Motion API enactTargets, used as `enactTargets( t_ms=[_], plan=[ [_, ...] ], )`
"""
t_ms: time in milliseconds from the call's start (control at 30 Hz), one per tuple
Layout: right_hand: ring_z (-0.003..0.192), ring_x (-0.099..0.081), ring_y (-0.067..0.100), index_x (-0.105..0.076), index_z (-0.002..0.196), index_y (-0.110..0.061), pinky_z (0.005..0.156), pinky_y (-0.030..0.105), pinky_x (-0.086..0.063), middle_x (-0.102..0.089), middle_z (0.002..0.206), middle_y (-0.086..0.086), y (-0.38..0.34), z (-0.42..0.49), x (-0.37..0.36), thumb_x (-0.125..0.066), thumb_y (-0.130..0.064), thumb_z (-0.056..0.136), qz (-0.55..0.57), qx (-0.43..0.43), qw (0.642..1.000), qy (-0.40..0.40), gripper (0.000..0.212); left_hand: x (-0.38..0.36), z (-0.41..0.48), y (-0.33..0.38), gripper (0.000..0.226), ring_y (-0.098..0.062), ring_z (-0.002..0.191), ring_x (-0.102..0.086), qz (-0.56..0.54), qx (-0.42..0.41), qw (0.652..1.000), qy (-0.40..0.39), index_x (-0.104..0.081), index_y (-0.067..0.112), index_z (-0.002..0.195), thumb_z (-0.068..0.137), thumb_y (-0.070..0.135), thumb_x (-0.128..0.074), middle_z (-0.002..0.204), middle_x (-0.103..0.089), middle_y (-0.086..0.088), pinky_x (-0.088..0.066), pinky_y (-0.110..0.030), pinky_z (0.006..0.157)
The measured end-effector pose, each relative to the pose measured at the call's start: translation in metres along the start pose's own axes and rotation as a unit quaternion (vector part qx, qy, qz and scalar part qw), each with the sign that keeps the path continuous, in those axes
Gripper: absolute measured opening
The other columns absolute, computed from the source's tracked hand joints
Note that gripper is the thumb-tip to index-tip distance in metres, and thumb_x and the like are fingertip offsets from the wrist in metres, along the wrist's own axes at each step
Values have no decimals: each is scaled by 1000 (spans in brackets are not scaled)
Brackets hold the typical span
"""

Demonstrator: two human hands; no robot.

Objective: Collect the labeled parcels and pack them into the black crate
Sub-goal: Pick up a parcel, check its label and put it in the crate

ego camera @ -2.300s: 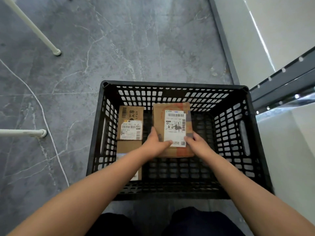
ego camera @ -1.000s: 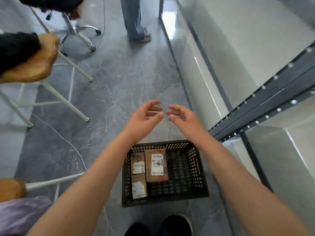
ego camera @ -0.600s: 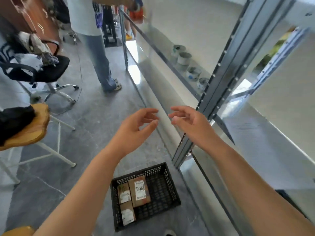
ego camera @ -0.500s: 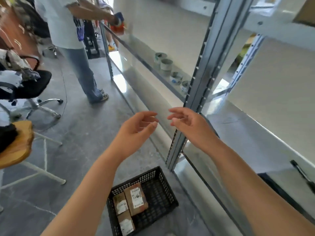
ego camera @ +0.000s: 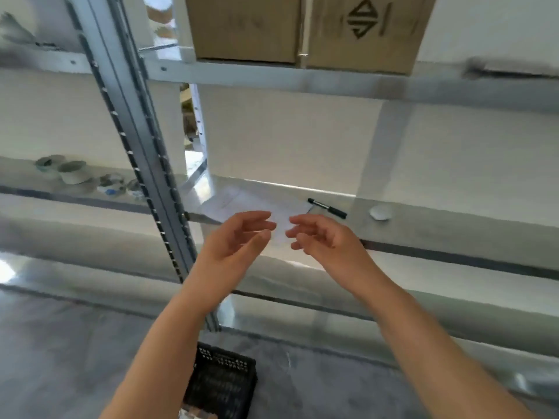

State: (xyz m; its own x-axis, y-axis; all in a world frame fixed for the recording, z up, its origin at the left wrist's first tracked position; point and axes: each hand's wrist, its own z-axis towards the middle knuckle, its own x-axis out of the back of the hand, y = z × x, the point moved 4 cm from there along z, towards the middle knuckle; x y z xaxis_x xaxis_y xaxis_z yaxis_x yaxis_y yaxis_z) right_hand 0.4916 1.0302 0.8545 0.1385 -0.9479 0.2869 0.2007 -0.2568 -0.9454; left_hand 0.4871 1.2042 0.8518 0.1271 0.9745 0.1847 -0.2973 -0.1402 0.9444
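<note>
My left hand (ego camera: 234,240) and my right hand (ego camera: 320,241) are raised side by side in front of a metal shelf unit, fingers apart, holding nothing. The black crate (ego camera: 222,384) stands on the grey floor far below, between my forearms, partly hidden by my left arm; a parcel corner (ego camera: 196,415) shows inside it at the bottom edge. Two large cardboard boxes (ego camera: 305,28) sit on the upper shelf above my hands. White paper sheets (ego camera: 242,204) lie on the middle shelf just behind my fingertips.
A black marker (ego camera: 327,208) and a small white disc (ego camera: 380,212) lie on the middle shelf (ego camera: 453,228) to the right. Tape rolls (ego camera: 72,172) sit on the shelf at left. A grey upright post (ego camera: 142,164) stands left of my hands.
I let go of the parcel in the crate and stood up. The view swung from the floor up to the shelves, and both empty hands rose to shelf height.
</note>
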Motion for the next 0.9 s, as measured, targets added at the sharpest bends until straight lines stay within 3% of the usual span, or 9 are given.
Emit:
enactTargets(
  t_ms=[233,467,633,767,900],
  plan=[
    [84,-68,1,-61,102,-37,72,8,-49,-71,97,-14,6,-92,131,-56,-14,91,7,-11,988,153,26,-144,14,49,23,-9,99,-67,-24,-42,992,-118,-65,38,105,83,33,-60,103,-72,13,-50,-29,90],
    [83,-68,3,-61,98,-40,70,11,-48,-72,89,-16,23,-224,276,-58,-12,90,-28,-22,957,288,30,-329,-6,106,24,-5,98,-66,-51,-82,965,-243,-64,44,100,91,23,-60,103,-71,16,-49,-20,83],
    [79,-66,3,-60,99,-34,69,9,-48,-70,92,-9,31,-328,383,-58,-6,88,-57,-36,924,377,30,-479,-43,152,22,-13,99,-67,-101,-102,939,-312,-65,32,100,92,13,-59,101,-73,5,-50,-27,90],
    [89,-66,8,-62,107,-27,75,11,-48,-69,93,-12,34,-389,448,-57,-9,89,-86,-45,896,434,27,-574,-62,179,20,-10,95,-68,-132,-118,918,-354,-66,26,102,91,9,-59,97,-73,6,-51,-17,84],
    [87,-66,8,-60,99,-37,73,17,-49,-70,93,-11,47,-444,491,-56,-11,90,-84,-60,859,502,28,-642,-76,185,22,-11,95,-68,-151,-112,895,-405,-66,31,98,91,11,-60,94,-74,11,-51,-19,84]
  ],
)
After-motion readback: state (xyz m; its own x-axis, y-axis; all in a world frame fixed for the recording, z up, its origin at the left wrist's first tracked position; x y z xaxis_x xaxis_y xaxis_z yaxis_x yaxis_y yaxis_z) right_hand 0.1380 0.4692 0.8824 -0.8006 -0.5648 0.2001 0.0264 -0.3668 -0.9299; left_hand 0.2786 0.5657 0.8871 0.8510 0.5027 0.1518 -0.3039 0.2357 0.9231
